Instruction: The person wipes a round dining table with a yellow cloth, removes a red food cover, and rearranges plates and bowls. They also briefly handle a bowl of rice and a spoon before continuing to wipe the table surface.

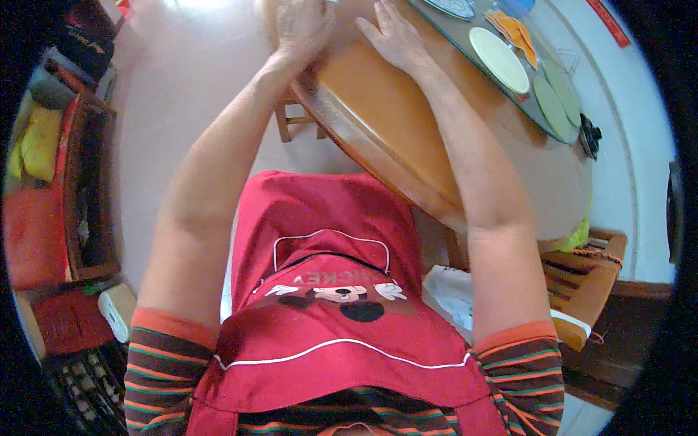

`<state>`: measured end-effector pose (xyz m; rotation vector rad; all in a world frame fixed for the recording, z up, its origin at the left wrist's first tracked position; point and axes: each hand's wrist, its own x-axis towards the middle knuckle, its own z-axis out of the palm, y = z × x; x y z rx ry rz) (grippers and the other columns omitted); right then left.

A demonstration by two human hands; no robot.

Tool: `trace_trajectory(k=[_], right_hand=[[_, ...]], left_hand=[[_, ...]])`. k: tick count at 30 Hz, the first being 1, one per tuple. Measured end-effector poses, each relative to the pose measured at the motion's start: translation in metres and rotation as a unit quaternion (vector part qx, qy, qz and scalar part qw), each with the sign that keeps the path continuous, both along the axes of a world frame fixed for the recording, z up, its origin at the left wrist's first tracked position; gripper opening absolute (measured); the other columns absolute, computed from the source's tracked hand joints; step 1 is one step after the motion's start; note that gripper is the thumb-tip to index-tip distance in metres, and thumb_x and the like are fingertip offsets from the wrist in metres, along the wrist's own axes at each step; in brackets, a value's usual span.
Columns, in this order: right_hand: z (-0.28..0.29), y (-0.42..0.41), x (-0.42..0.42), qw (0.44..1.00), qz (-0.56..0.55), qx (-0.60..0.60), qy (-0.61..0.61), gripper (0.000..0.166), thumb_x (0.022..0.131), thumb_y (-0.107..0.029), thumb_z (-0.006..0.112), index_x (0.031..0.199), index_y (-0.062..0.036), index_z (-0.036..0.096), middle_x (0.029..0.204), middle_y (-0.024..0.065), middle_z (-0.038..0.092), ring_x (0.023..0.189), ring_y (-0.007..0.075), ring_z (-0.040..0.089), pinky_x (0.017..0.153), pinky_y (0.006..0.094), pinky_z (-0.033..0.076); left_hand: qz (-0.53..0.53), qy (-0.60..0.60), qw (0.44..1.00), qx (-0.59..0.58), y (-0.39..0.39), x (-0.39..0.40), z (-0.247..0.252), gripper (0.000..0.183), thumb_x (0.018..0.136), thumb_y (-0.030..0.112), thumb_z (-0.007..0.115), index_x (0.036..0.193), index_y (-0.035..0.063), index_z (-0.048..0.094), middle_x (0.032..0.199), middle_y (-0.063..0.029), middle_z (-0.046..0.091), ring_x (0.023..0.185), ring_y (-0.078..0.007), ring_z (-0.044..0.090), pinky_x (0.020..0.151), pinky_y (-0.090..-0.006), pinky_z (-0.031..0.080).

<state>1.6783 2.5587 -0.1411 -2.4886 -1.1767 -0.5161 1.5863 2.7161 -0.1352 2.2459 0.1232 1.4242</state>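
Both arms reach forward over a round wooden table point(376, 103). My left hand point(306, 27) is over the table's left edge, its fingers partly cut off by the top of the picture; a small pale bit shows beside it, and whether it grips anything is unclear. My right hand point(393, 35) rests palm down on the tabletop, fingers spread, with nothing in it. To its right a glass turntable point(463, 49) carries a white oval plate point(499, 60), an orange cloth point(512, 32) and a patterned plate point(452, 6).
Green round mats or lids point(553, 106) lie at the turntable's right. A black lid-like object point(590, 136) is beside them. A wooden chair point(589, 272) stands at the right, a wooden stool point(297, 120) under the table edge. A wooden cabinet point(92, 185) is at the left.
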Motion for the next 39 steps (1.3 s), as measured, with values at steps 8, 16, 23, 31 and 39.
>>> trace_trajectory(k=[8, 16, 23, 31, 39], right_hand=[[-0.026, 0.006, 0.042, 0.954, 0.043, -0.144, -0.261, 0.05, 0.092, -0.033, 0.045, 0.128, 0.0019, 0.046, 0.134, 0.0228, 0.043, 0.127, 0.0341, 0.039, 0.109, 0.0436, 0.027], [-0.01, 0.002, 0.022, 0.993, 0.095, -0.01, 0.071, 0.054, 0.094, -0.036, 0.041, 0.138, -0.005, 0.036, 0.145, 0.0147, 0.034, 0.134, 0.0295, 0.032, 0.107, 0.0484, 0.029], [0.011, -0.013, 0.004, 0.99, 0.052, 0.113, 0.072, 0.043, 0.095, -0.032, 0.042, 0.124, -0.0003, 0.051, 0.131, 0.018, 0.05, 0.124, 0.0305, 0.045, 0.102, 0.0433, 0.036], [0.023, -0.021, -0.009, 0.945, 0.068, 0.239, 0.213, 0.033, 0.096, -0.026, 0.042, 0.109, -0.0004, 0.059, 0.111, 0.0172, 0.062, 0.104, 0.0292, 0.058, 0.091, 0.0366, 0.044], [0.034, -0.022, -0.022, 0.971, 0.091, 0.189, 0.113, 0.024, 0.088, -0.019, 0.055, 0.101, 0.0006, 0.06, 0.098, 0.0181, 0.063, 0.092, 0.0316, 0.061, 0.084, 0.0389, 0.047]], left_hand=[[-0.037, -0.005, 0.99, -0.136, -0.072, -0.026, 0.033, 0.019, 0.086, 0.02, 0.054, 0.091, 0.002, 0.056, 0.091, -0.0207, 0.059, 0.093, -0.0374, 0.053, 0.082, -0.0466, 0.041], [-0.042, -0.016, 0.988, -0.147, -0.073, -0.032, 0.006, 0.025, 0.083, 0.023, 0.057, 0.086, -0.0022, 0.058, 0.077, -0.018, 0.061, 0.071, -0.0332, 0.06, 0.068, -0.0399, 0.048], [-0.074, 0.112, 0.983, -0.128, -0.047, -0.021, 0.028, 0.029, 0.085, 0.03, 0.057, 0.083, 0.0019, 0.065, 0.075, -0.0189, 0.064, 0.069, -0.0336, 0.064, 0.063, -0.0411, 0.049], [-0.064, 0.248, 0.952, -0.168, -0.037, -0.013, 0.023, 0.036, 0.086, 0.04, 0.054, 0.077, 0.0086, 0.07, 0.073, -0.013, 0.065, 0.071, -0.0308, 0.064, 0.068, -0.0422, 0.049], [-0.031, 0.25, 0.962, -0.108, -0.043, -0.012, 0.027, 0.04, 0.084, 0.045, 0.056, 0.078, 0.0077, 0.069, 0.078, -0.0144, 0.066, 0.077, -0.0323, 0.064, 0.069, -0.0435, 0.049]])
